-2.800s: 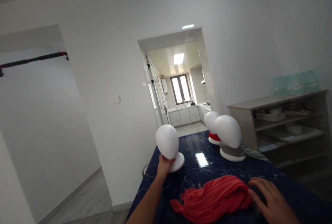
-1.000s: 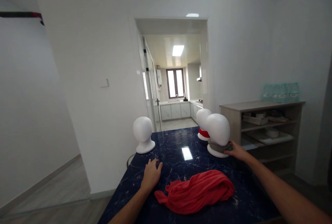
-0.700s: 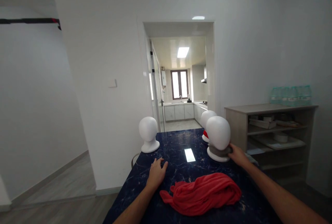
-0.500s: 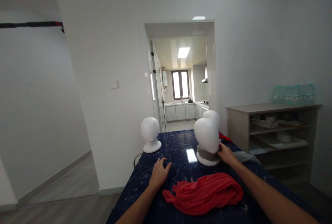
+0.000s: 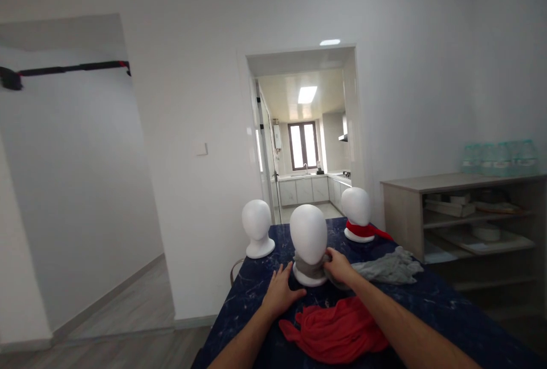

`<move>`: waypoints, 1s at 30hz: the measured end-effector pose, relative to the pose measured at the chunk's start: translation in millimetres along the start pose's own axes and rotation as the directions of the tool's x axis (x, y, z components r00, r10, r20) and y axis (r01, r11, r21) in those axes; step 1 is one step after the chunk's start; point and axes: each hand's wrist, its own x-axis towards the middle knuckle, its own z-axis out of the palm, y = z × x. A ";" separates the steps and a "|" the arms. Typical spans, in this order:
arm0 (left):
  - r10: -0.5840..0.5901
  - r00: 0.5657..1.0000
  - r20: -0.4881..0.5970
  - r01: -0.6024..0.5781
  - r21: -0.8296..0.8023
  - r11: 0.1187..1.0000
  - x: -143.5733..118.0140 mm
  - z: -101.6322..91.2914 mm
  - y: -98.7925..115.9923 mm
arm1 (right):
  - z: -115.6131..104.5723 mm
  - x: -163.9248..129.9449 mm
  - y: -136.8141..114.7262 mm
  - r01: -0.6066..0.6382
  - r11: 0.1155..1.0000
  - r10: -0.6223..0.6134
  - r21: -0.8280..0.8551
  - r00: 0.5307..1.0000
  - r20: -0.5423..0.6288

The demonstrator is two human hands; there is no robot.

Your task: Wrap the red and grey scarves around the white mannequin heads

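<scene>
A white mannequin head [image 5: 308,235] stands upright in the middle of the table, a grey scarf [image 5: 310,267] wrapped around its neck. My right hand [image 5: 341,266] is closed on the scarf at the right side of the neck. From there the scarf's loose end [image 5: 391,269] trails to the right over the tabletop. My left hand [image 5: 281,294] is open, thumb and fingers spread, close to the left side of the head's base; whether it touches is unclear. In front lies a bunched red scarf [image 5: 335,332], partly behind my right forearm.
The dark blue marbled table [image 5: 248,306] carries a bare white mannequin head [image 5: 256,226] at back left. Another mannequin head [image 5: 356,206] at back right wears a red scarf [image 5: 361,229]. A shelf unit [image 5: 401,215] with water bottles [image 5: 499,158] on top stands to the right.
The middle mannequin head has shifted left and now stands upright instead of leaning. My right hand moved left with it, and my left hand came in beside its base. The view shifted slightly.
</scene>
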 end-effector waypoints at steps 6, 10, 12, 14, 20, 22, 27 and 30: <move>-0.001 1.000 -0.010 0.000 -0.062 0.998 18.7 12.1 16.9 | -13.8 -11.2 10.6 0.032 0.999 -0.031 -0.011 0.996 0.081; -0.008 1.000 -0.020 0.006 -0.064 0.998 20.6 15.4 15.4 | -45.3 -27.9 21.1 0.056 0.998 -0.050 -0.038 0.987 0.154; -0.007 1.000 -0.014 0.006 -0.053 0.999 20.4 15.8 13.8 | -68.7 -41.9 26.0 0.073 0.997 -0.063 -0.040 0.977 0.203; -0.012 1.000 -0.015 0.011 -0.041 0.999 20.3 15.6 13.1 | -93.8 -59.2 30.0 0.105 0.994 -0.094 -0.031 0.963 0.252; -0.013 1.000 -0.017 0.012 -0.026 1.000 20.7 14.8 14.0 | -162.9 -119.4 42.4 0.119 0.988 -0.092 -0.103 0.969 0.231; -0.015 1.000 -0.022 0.015 -0.032 0.999 20.9 14.7 14.4 | -183.6 -141.4 47.7 0.068 0.996 -0.053 -0.052 0.968 0.246; -0.016 1.000 -0.023 0.015 -0.047 0.999 21.2 13.8 15.2 | -230.9 -193.8 51.8 -0.070 0.993 0.042 0.090 0.959 0.279; -0.022 0.999 -0.025 0.021 -0.051 0.998 21.3 12.9 16.0 | -258.3 -215.5 45.7 -0.115 0.988 0.093 0.103 0.975 0.202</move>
